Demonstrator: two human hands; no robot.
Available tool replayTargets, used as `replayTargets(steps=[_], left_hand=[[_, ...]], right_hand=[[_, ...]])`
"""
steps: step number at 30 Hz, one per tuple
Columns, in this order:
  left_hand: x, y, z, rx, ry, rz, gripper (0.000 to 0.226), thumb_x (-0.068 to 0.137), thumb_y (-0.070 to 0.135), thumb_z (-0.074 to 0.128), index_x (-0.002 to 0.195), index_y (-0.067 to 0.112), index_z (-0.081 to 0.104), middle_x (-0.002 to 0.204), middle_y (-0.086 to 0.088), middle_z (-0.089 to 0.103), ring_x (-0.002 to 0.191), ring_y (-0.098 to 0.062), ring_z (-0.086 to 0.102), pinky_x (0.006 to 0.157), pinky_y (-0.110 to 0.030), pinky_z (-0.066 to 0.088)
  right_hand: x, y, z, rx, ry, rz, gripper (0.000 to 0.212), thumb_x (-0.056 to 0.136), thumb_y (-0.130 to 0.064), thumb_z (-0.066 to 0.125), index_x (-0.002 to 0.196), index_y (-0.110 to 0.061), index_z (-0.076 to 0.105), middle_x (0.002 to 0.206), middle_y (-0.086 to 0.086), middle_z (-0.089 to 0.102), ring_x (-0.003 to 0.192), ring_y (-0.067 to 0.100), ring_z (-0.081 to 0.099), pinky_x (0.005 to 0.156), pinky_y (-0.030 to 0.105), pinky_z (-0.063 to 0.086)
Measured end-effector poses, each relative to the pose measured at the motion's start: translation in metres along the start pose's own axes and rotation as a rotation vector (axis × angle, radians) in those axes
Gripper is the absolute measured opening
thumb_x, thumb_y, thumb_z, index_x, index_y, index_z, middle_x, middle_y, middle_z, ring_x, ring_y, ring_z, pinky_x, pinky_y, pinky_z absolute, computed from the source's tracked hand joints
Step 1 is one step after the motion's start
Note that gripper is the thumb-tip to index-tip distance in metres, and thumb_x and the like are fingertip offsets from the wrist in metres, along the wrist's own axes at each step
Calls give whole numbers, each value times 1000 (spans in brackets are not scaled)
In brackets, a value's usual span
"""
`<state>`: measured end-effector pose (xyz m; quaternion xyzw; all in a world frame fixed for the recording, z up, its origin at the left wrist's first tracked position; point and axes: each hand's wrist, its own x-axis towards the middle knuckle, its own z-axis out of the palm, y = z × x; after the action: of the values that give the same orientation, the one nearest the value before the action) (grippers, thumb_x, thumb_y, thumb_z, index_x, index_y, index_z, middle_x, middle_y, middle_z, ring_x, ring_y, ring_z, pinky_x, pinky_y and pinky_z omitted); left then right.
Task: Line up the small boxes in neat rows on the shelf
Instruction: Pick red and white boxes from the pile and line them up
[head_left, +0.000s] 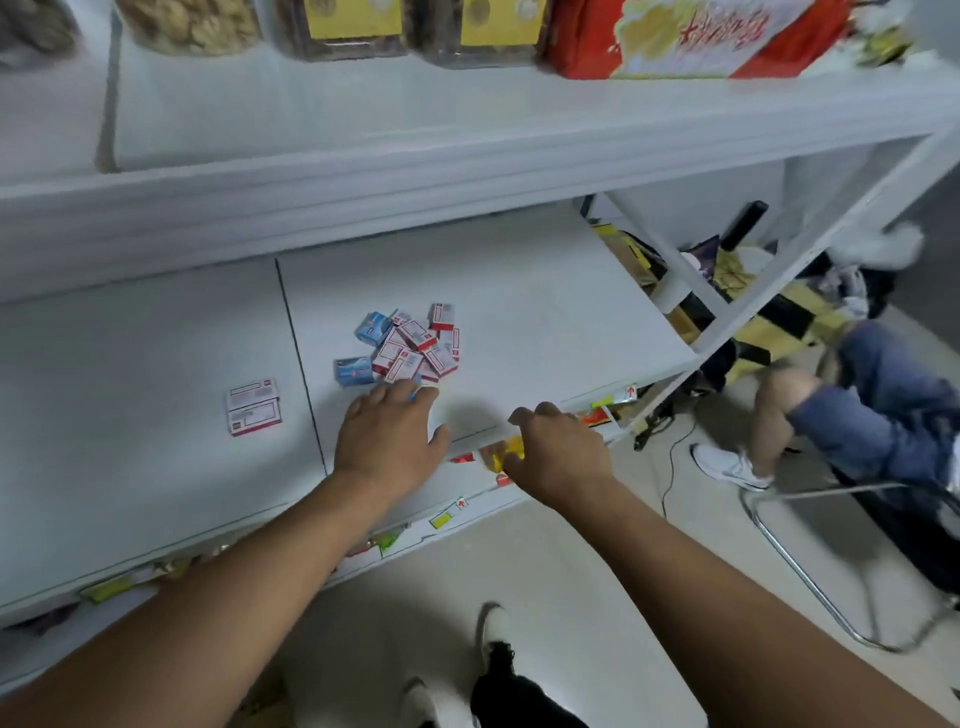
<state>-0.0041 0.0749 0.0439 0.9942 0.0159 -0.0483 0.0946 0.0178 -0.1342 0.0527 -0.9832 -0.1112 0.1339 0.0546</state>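
On the white shelf, the loose pile of small boxes serves as the landmark for all positions below. Well to the left of the pile, past the dark seam in the shelf surface, two red-and-white boxes lie flat, side by side and touching, apart from everything else. The pile itself holds red-and-white boxes heaped at mixed angles, with two blue boxes on its left edge.

Directly in front of the pile, the left hand rests palm down on the shelf. Its fingers are extended toward the pile and slightly spread; the fingertips reach the nearest boxes, and a small blue item shows at the fingertips. Whether the fingers pinch that item cannot be determined.

To the right of the pile and nearer the camera, the right hand sits at the front edge of the shelf with its fingers curled downward. A yellow item shows just beside this hand; contact cannot be confirmed.

Above the pile, the upper shelf carries clear jars and a red package. Far right of the pile, beyond the shelf frame, a seated person's leg and white shoe are visible beside a chair frame.
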Motion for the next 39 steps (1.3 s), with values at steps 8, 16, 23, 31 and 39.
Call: replayTargets(steps=[8, 16, 23, 31, 39], left_hand=[[16, 62, -4, 4, 3, 97, 56, 103, 55, 49, 155, 33, 47, 162, 5, 46, 146, -26, 44, 118, -47, 38], [37, 143, 4, 78, 13, 96, 58, 103, 57, 49, 155, 31, 48, 158, 4, 50, 140, -25, 51, 111, -43, 44], [49, 218, 23, 98, -10, -42, 57, 102, 58, 52, 152, 31, 52, 155, 3, 56, 131, -22, 59, 103, -38, 51], [24, 244, 36, 76, 8, -287, 55, 99, 56, 49, 148, 31, 56, 150, 3, 58, 124, -22, 61, 102, -42, 53], [6, 195, 29, 54, 7, -462, 60, 101, 58, 50, 153, 30, 49, 156, 2, 51, 134, -23, 53, 109, -44, 49]], right_hand=[[-21, 66, -10, 39, 68, 90, 50, 90, -44, 61, 137, -29, 56, 129, 2, 59, 113, 29, 62, 72, 36, 49], [-14, 145, -24, 103, 70, 62, 50, 90, -44, 58, 138, -33, 53, 126, -1, 58, 111, 27, 62, 70, 37, 48], [14, 216, -31, 101, 33, -88, 48, 91, -44, 59, 137, -29, 54, 122, 1, 58, 112, 31, 60, 68, 36, 43], [37, 226, -30, 71, -50, -323, 50, 90, -42, 62, 137, -29, 55, 121, 1, 58, 109, 29, 63, 77, 38, 49], [61, 174, -31, 79, -90, -491, 47, 91, -42, 61, 137, -29, 54, 122, 0, 56, 110, 26, 62, 84, 40, 56]])
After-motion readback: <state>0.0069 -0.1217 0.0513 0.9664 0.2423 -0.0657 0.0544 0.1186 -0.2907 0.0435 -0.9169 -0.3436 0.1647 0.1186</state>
